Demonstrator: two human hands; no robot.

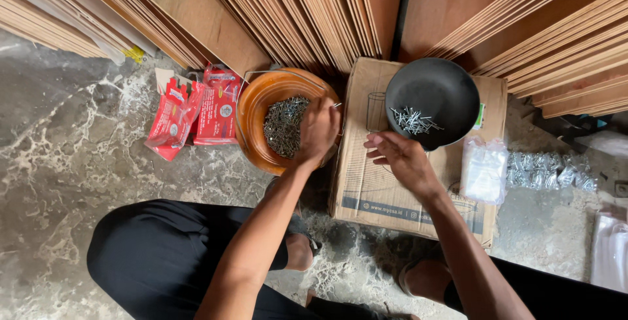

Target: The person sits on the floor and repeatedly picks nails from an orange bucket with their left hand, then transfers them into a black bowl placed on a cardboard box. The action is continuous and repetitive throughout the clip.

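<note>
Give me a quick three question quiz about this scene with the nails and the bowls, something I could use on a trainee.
1. True or false: the round black bowl on the brown cardboard box is filled to the brim with nails.
2. Which hand is over the round orange bowl of dark nails? A) left hand B) right hand C) neither
3. Fill in: the red printed packets lie on the grey stone floor to the ___ of the orange bowl in the picture.

Key:
1. False; only a small cluster of silver nails lies in it.
2. A; the left hand is closed over it, while the right hand rests on the box.
3. Left.
</note>
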